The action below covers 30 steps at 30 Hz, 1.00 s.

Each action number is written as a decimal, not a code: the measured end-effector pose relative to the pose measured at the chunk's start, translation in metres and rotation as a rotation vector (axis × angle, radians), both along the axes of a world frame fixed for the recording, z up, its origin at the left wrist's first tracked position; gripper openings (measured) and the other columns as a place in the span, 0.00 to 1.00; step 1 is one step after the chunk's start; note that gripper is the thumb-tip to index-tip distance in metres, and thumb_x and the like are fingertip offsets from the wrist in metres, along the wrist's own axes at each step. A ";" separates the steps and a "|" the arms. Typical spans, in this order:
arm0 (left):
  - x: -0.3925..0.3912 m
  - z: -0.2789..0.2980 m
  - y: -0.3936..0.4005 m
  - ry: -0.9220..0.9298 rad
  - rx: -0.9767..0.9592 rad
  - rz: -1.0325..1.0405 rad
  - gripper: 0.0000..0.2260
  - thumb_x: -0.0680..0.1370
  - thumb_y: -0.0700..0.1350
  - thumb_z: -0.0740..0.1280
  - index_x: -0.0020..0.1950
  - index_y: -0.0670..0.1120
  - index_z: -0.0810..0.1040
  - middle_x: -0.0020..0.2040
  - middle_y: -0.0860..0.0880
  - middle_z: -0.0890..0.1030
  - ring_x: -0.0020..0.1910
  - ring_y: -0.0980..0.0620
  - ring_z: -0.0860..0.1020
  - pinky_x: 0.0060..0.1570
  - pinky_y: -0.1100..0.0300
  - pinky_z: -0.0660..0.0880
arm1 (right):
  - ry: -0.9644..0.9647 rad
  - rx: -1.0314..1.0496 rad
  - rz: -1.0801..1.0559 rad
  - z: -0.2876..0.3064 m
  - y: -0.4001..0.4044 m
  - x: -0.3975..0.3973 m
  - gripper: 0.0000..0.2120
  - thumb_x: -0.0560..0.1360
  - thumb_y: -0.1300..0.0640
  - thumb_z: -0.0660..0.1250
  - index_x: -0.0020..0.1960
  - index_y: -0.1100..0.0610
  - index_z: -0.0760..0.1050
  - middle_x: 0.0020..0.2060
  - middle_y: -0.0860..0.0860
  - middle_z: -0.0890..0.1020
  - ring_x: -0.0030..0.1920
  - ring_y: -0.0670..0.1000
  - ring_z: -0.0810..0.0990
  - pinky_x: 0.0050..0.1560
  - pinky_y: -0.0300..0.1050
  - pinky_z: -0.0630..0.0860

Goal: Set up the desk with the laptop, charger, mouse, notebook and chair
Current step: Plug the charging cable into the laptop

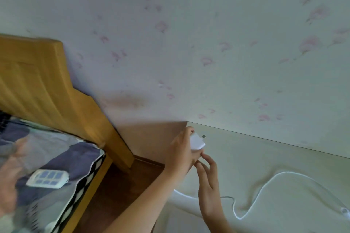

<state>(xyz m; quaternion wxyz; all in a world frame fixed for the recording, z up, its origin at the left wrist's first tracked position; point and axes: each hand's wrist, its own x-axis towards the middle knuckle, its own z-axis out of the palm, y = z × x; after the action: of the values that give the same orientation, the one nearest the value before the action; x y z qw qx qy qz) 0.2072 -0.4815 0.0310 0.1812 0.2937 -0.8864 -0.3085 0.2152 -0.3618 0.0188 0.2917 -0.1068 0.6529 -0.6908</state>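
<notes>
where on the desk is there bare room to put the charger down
The pale desk top is bare between the wall edge and the white cable, right of the white charger block. The near right is crowded with cable loops; the left hand and right hand fill the left corner.

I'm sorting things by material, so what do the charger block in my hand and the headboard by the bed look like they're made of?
Charger block: looks like smooth white plastic, given its flat faces, with a greyish, probably metal, prong. Headboard: apparently yellow-brown wood, from its ribbed panel; the blur hides any grain.
</notes>
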 end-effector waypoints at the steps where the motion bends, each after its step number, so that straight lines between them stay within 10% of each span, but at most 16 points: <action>1: 0.017 0.005 -0.007 0.026 0.056 0.017 0.25 0.72 0.53 0.73 0.65 0.50 0.70 0.57 0.53 0.77 0.54 0.52 0.76 0.50 0.60 0.72 | -0.017 -0.037 0.015 0.006 -0.011 0.012 0.15 0.80 0.50 0.58 0.66 0.46 0.64 0.58 0.46 0.78 0.56 0.35 0.76 0.51 0.33 0.71; 7: 0.126 0.010 -0.068 0.133 0.348 0.070 0.28 0.72 0.60 0.71 0.68 0.59 0.64 0.58 0.51 0.78 0.54 0.53 0.78 0.53 0.55 0.78 | -0.025 -0.114 0.102 0.030 -0.092 0.092 0.19 0.77 0.55 0.62 0.67 0.50 0.66 0.56 0.49 0.81 0.57 0.45 0.79 0.59 0.44 0.76; 13: 0.251 -0.002 -0.135 0.014 0.275 -0.014 0.34 0.80 0.39 0.64 0.79 0.52 0.47 0.68 0.44 0.74 0.62 0.48 0.76 0.61 0.57 0.74 | 0.067 -0.023 0.131 0.019 -0.179 0.184 0.19 0.75 0.61 0.66 0.65 0.52 0.69 0.51 0.52 0.83 0.51 0.50 0.83 0.50 0.45 0.80; 19: 0.360 -0.036 -0.210 -0.183 0.163 0.051 0.45 0.72 0.63 0.69 0.79 0.50 0.47 0.78 0.48 0.60 0.75 0.47 0.61 0.71 0.51 0.63 | 0.348 0.258 0.265 -0.010 -0.234 0.245 0.22 0.76 0.55 0.66 0.68 0.46 0.68 0.49 0.46 0.82 0.45 0.48 0.82 0.48 0.51 0.80; 23: 0.418 -0.079 -0.262 -0.465 -0.054 0.169 0.43 0.74 0.62 0.66 0.79 0.46 0.47 0.79 0.47 0.53 0.78 0.47 0.53 0.73 0.48 0.56 | 0.449 0.402 0.350 -0.029 -0.272 0.262 0.23 0.74 0.55 0.68 0.68 0.52 0.71 0.55 0.50 0.81 0.52 0.51 0.79 0.53 0.47 0.74; 30: 0.460 -0.162 -0.363 -0.745 -0.156 0.118 0.55 0.41 0.58 0.84 0.66 0.44 0.72 0.60 0.43 0.81 0.55 0.42 0.82 0.45 0.46 0.81 | 0.639 0.576 0.570 -0.081 -0.342 0.262 0.20 0.74 0.50 0.66 0.66 0.49 0.72 0.48 0.46 0.80 0.46 0.49 0.77 0.43 0.43 0.70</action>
<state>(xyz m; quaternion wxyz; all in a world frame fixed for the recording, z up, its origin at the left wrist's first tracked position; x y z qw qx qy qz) 0.6669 -0.8446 -0.1312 -0.1141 0.4216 -0.8938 -0.1013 0.4769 -0.7040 -0.0625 0.2719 -0.4017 0.8182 -0.3087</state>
